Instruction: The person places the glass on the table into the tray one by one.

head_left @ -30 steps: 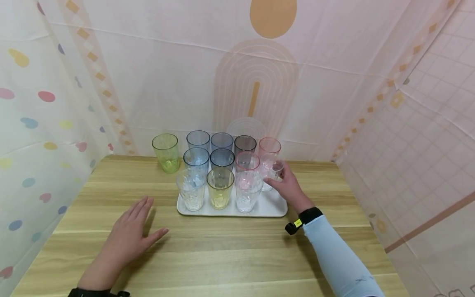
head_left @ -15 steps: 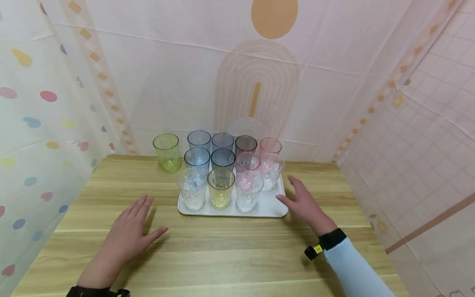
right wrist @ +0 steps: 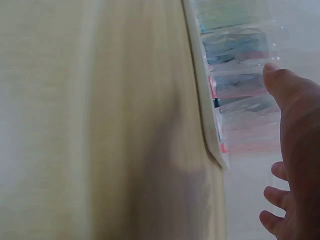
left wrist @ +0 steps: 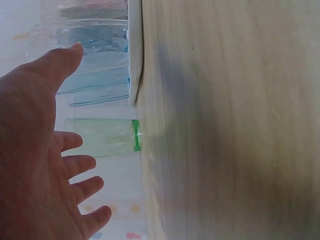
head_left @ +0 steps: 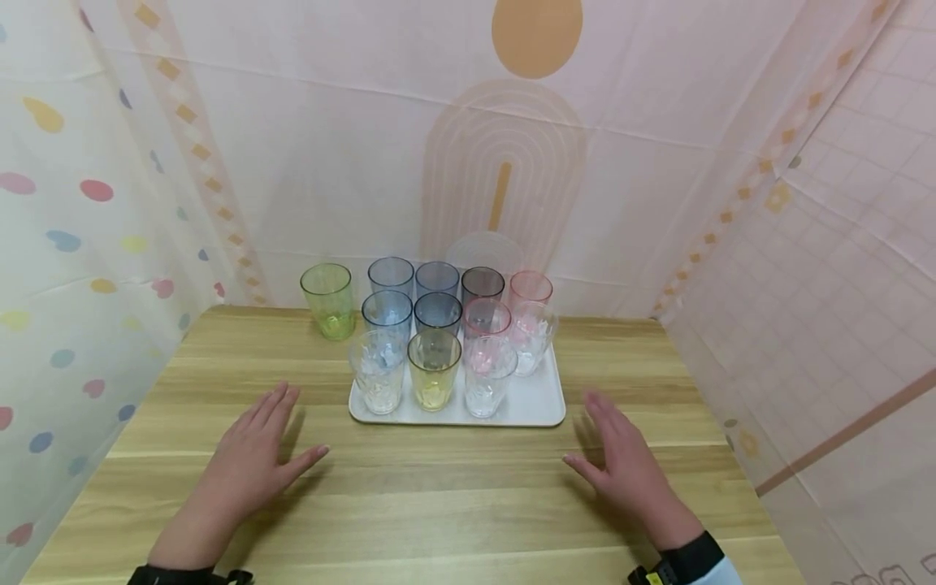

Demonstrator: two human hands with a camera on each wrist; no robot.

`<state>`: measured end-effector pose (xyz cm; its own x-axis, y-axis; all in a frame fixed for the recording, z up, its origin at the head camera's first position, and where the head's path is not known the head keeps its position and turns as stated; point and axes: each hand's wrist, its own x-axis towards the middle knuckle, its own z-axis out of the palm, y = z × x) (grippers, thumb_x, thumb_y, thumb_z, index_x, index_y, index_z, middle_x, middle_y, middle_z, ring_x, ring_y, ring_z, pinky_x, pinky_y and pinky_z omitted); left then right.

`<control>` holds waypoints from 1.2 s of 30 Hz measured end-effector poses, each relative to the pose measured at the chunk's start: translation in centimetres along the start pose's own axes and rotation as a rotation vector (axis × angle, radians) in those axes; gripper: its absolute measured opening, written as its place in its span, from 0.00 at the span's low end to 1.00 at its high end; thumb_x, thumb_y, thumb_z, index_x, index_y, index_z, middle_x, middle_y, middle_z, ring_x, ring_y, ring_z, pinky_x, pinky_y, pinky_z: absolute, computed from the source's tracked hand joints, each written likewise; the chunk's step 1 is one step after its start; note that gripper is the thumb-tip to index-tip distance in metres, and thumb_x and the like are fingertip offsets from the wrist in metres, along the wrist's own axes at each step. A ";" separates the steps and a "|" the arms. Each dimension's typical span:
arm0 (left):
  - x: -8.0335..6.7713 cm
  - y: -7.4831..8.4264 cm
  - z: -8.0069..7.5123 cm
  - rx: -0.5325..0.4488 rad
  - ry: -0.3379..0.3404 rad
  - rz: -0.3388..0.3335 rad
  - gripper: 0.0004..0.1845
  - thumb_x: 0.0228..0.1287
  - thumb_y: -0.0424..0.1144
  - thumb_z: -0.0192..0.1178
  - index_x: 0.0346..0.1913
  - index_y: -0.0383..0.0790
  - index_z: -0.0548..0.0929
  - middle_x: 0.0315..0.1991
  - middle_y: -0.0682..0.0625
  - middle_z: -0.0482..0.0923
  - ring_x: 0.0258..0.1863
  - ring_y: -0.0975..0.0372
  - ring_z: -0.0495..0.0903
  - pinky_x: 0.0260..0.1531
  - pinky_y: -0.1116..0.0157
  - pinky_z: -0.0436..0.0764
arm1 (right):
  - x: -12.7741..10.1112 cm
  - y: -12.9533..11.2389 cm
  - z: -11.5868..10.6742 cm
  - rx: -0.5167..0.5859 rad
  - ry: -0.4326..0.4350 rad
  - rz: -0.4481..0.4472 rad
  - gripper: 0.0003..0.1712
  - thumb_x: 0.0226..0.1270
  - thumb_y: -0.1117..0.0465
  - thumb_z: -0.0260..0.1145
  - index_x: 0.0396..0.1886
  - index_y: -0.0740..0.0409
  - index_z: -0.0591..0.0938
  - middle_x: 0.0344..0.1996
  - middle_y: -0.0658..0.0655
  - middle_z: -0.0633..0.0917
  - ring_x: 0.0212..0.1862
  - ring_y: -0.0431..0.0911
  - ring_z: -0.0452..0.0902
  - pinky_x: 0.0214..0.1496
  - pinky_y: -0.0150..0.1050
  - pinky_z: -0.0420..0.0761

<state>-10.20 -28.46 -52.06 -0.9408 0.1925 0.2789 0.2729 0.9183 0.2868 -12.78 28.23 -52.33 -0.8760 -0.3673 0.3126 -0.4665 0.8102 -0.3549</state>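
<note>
A white tray (head_left: 537,406) bears several see-through tumblers in rows. In front stand a clear tumbler (head_left: 380,386), a yellow tumbler (head_left: 435,382) and another clear tumbler (head_left: 486,390). Behind them are blue, dark and pink ones, with one more clear tumbler (head_left: 532,345) at the tray's right side. A green tumbler (head_left: 329,305) stands on the table left of the tray; the left wrist view shows the green tumbler (left wrist: 102,136) too. My left hand (head_left: 249,463), fingers spread, is left of the tray and holds nothing. My right hand (head_left: 629,467) is right of it, fingers extended, nothing held.
The wooden table (head_left: 439,504) runs back to a patterned curtain (head_left: 329,162) close behind the tumblers. More curtain closes off the left side (head_left: 95,349) and the right side (head_left: 819,325).
My right hand has let go of the clear tumbler at the tray's right side and drawn back toward the front right. The left hand has stayed almost still.
</note>
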 end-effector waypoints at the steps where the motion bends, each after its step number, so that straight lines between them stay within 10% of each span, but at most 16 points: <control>1: -0.1 0.0 0.0 -0.003 0.003 0.001 0.58 0.68 0.64 0.75 0.84 0.28 0.63 0.82 0.25 0.62 0.77 0.29 0.64 0.73 0.30 0.66 | -0.3 -0.1 0.0 -0.017 -0.002 -0.004 0.58 0.71 0.41 0.80 0.87 0.64 0.63 0.84 0.68 0.66 0.83 0.66 0.63 0.79 0.70 0.67; 7: -0.4 0.2 -0.2 -0.024 -0.003 -0.018 0.57 0.69 0.64 0.74 0.84 0.27 0.62 0.81 0.25 0.62 0.78 0.29 0.63 0.74 0.29 0.65 | -1.6 -0.3 0.2 -0.091 0.018 -0.040 0.57 0.70 0.40 0.80 0.85 0.66 0.66 0.83 0.67 0.68 0.82 0.65 0.64 0.79 0.68 0.68; 12: 0.8 -0.4 -0.6 -0.258 -0.040 -0.127 0.51 0.78 0.59 0.69 0.85 0.27 0.60 0.82 0.22 0.59 0.78 0.25 0.60 0.72 0.24 0.62 | -2.1 -0.2 0.5 -0.088 0.035 -0.040 0.56 0.69 0.41 0.81 0.84 0.66 0.68 0.83 0.67 0.69 0.81 0.66 0.65 0.79 0.68 0.69; 22: 9.8 -6.0 0.7 -0.680 0.156 -0.486 0.45 0.82 0.66 0.58 0.83 0.34 0.67 0.79 0.34 0.70 0.78 0.40 0.68 0.76 0.37 0.70 | -2.2 -0.6 0.8 -0.048 0.049 -0.037 0.55 0.68 0.41 0.81 0.83 0.65 0.70 0.82 0.67 0.70 0.81 0.66 0.66 0.78 0.69 0.70; 29: 17.0 -7.8 1.2 -0.719 0.148 -0.382 0.58 0.75 0.68 0.67 0.90 0.38 0.50 0.87 0.35 0.55 0.86 0.41 0.55 0.84 0.39 0.56 | -2.4 -0.6 0.7 -0.035 0.067 -0.020 0.53 0.67 0.44 0.83 0.82 0.65 0.71 0.82 0.67 0.71 0.80 0.66 0.67 0.76 0.70 0.71; 36: 20.0 -8.1 1.6 -0.751 0.150 -0.301 0.56 0.74 0.63 0.71 0.89 0.37 0.55 0.85 0.36 0.59 0.85 0.42 0.58 0.84 0.41 0.57 | -2.8 -0.5 0.6 -0.011 0.068 0.015 0.53 0.67 0.44 0.83 0.82 0.65 0.71 0.82 0.66 0.70 0.80 0.66 0.67 0.76 0.71 0.71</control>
<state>-31.56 -31.51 -50.26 -0.9729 -0.1218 0.1966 0.1253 0.4369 0.8907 -10.20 28.62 -53.52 -0.8722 -0.3238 0.3665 -0.4519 0.8202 -0.3508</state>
